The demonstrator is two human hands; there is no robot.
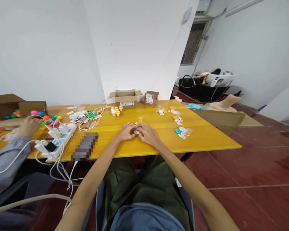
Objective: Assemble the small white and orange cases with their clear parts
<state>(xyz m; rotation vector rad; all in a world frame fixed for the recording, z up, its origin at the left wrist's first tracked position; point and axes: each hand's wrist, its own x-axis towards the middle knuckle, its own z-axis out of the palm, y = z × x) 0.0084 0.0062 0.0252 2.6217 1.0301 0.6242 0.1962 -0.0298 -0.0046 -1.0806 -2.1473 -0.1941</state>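
Observation:
My left hand (126,132) and my right hand (147,134) meet over the near middle of the yellow table. Their fingers are closed round a small whitish plastic piece (136,132), mostly covered by the fingertips. Just beyond them lie a small white part (136,123) and a clear round cup-like piece (140,119). To the right are loose groups of white parts (161,111), clear pieces and discs, among them an orange disc (175,118) and a teal disc (178,131). Several white and orange capped pieces (116,110) stand together at the back left.
An open cardboard box (126,98) and a smaller box (151,98) stand against the wall. Left of me are a blurred-out phone (85,147), a power strip (62,141) with tangled white cables, and colourful balls (46,118). A co-worker's hand (30,125) reaches beside the balls.

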